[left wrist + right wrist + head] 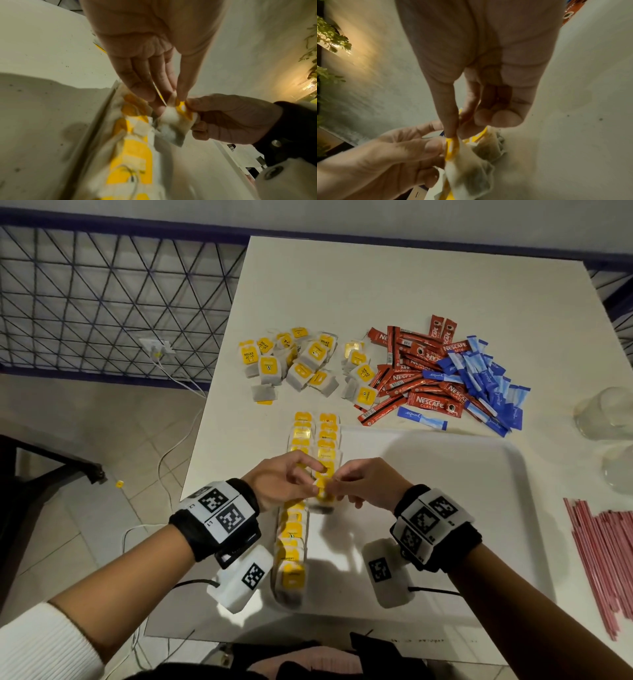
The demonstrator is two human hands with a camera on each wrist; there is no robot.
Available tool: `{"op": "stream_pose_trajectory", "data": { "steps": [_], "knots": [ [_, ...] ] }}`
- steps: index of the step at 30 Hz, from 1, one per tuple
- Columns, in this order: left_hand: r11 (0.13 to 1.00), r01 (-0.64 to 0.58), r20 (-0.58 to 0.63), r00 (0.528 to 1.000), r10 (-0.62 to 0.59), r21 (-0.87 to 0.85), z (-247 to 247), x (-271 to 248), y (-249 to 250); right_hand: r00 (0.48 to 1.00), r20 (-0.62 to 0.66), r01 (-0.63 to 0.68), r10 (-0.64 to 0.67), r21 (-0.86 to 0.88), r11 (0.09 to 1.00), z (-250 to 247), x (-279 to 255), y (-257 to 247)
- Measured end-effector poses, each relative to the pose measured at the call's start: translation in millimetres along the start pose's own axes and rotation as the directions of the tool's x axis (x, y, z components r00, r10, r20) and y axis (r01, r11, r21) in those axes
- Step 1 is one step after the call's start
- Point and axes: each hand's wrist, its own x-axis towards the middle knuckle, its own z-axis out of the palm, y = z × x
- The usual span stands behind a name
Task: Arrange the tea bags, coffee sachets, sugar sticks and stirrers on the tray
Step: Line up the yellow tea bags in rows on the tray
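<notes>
Over the white tray (pixel 445 494), my left hand (pixel 313 487) and right hand (pixel 337 483) both pinch one tea bag (pixel 323 495) by its yellow tag. In the left wrist view the tea bag (pixel 173 125) hangs between my left hand (pixel 173 94) and my right hand (pixel 192 106). In the right wrist view my right hand (pixel 455 133) nips the tag of the tea bag (pixel 471 170). Two rows of tea bags (pixel 291 542) lie along the tray's left side. Beyond the tray sit loose tea bags (pixel 298 364), red coffee sachets (pixel 414 368), blue sugar sticks (pixel 486 381); red stirrers (pixel 609 556) lie at right.
Two clear glasses (pixel 604 412) stand at the table's right edge, beyond the stirrers. The table's left edge drops to a tiled floor with white cables (pixel 171 453). A wire grid fence (pixel 102 302) runs behind. The tray's middle and right hold nothing.
</notes>
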Motion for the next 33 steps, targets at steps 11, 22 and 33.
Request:
{"op": "stream_pose_trajectory", "data": {
  "steps": [11, 22, 33],
  "knots": [
    [0.763, -0.013, -0.115, 0.987, 0.114, 0.647, -12.7, 9.4, 21.9, 0.992, -0.105, -0.082, 0.074, -0.079, 0.993, -3.7, 21.5, -5.9],
    [0.609, 0.030, -0.072, 0.996, 0.044, 0.793, -6.4, 13.2, 21.4, 0.974, -0.211, -0.094, 0.076, -0.076, 0.993, 3.9, 26.9, 4.5],
    [0.523, -0.012, -0.023, 0.998, 0.060, 0.852, -2.6, 21.7, 22.3, 0.977, -0.203, -0.086, 0.060, -0.123, 0.989, 2.7, 27.7, 3.0]
  ]
}}
